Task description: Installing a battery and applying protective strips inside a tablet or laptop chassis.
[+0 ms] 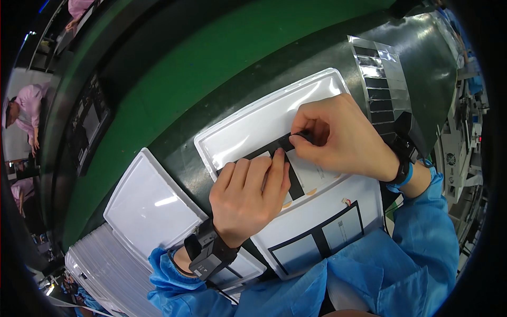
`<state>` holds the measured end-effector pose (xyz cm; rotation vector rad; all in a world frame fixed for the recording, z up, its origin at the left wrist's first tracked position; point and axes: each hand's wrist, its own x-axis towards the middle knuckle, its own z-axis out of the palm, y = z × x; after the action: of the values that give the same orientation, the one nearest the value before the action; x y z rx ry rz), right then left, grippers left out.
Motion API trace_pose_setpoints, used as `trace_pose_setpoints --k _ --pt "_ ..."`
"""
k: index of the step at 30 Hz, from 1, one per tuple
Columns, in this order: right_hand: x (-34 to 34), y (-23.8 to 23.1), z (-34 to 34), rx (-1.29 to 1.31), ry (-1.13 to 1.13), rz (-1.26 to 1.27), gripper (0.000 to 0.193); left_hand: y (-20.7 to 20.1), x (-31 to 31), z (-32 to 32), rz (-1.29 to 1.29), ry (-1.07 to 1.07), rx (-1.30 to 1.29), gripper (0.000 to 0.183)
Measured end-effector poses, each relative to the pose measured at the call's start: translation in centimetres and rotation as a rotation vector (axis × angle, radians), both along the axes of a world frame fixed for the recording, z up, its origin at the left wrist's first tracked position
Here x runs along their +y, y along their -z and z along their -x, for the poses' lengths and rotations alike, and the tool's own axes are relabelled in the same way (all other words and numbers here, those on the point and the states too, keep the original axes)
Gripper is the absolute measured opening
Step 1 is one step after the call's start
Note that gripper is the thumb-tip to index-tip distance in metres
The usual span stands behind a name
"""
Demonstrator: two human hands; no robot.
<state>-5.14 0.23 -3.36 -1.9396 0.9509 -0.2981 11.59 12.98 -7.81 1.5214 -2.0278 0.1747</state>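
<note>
My left hand (pixel 248 193) rests on a flat white panel with a black border (pixel 311 168), its fingers lying on the panel and the index fingertip on the black border. My right hand (pixel 346 140) is closed in a pinch at the panel's far edge, with thumb and forefinger on a small black strip (pixel 302 135). Part of that strip is hidden by the fingers. Beneath the panel is a shallow white tray (pixel 243 133). Each wrist wears a black device.
Nearer me, another white tray (pixel 372 193) holds a similar black-bordered panel (pixel 342 232). To the left are a white tray (pixel 153 190) and stacked trays (pixel 105 259). A liner sheet with black strips (pixel 377 83) lies far right. People in pink (pixel 29 105) work beyond the green surface.
</note>
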Motion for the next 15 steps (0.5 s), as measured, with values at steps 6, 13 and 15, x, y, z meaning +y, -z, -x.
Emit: trace_pose_setpoints --k 6,13,15 --pt "0.08 0.11 0.24 -0.007 0.041 -0.038 0.014 -0.02 -0.20 0.02 0.009 0.017 0.004 0.027" --pt "0.11 0.64 0.18 -0.032 0.063 -0.031 0.014 0.04 -0.08 -0.06 -0.006 0.014 0.005 0.027" --pt "0.10 0.59 0.24 -0.039 0.075 -0.041 0.014 -0.07 -0.12 0.01 -0.010 0.015 0.003 0.026"
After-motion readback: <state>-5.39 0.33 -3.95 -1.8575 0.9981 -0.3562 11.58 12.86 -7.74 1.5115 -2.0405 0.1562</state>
